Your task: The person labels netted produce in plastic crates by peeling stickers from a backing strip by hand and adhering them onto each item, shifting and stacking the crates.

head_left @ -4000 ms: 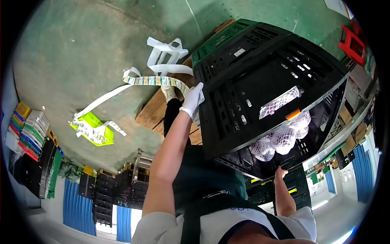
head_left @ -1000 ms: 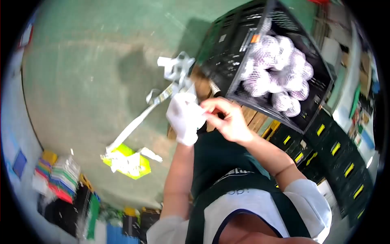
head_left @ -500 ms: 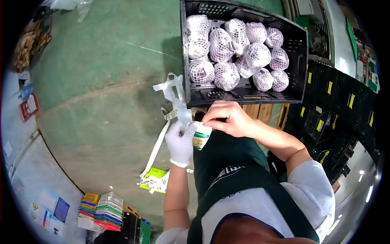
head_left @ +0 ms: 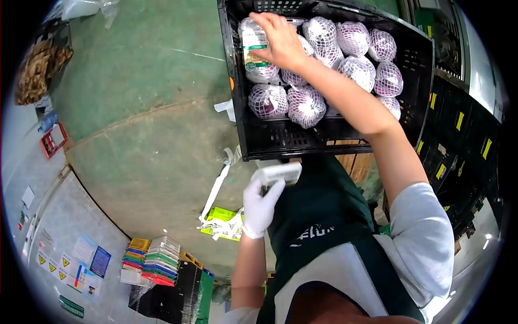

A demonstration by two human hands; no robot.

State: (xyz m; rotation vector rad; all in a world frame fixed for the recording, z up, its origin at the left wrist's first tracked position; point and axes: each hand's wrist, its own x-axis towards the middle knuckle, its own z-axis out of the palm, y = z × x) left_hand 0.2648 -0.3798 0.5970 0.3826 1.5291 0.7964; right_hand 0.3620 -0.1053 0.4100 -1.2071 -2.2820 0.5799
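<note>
My right hand [head_left: 283, 43], bare, reaches over the black crate [head_left: 280, 144] with its fingers apart. Its thumb rests on or just over a white and green label [head_left: 254, 48], which lies on a net-wrapped purple piece of produce [head_left: 261, 74] in the far left corner. Several more round purple pieces [head_left: 306, 106] in white netting fill the crate, some hidden by my right forearm. My left hand [head_left: 260, 205], in a white glove, is closed on a roll of labels [head_left: 283, 173], slightly blurred, below the crate's near edge.
A white backing strip [head_left: 215, 191] trails to the floor beside a bright green-yellow packet with paper scraps [head_left: 224, 222]. Stacked black crates [head_left: 458, 121] with yellow marks stand at right. Coloured folders [head_left: 162, 259] are piled lower left. Brown crumpled material [head_left: 43, 70] lies far left.
My right hand has moved from beside my left hand up into the crate, and the label is now on the produce there. My left hand has shifted slightly right and down.
</note>
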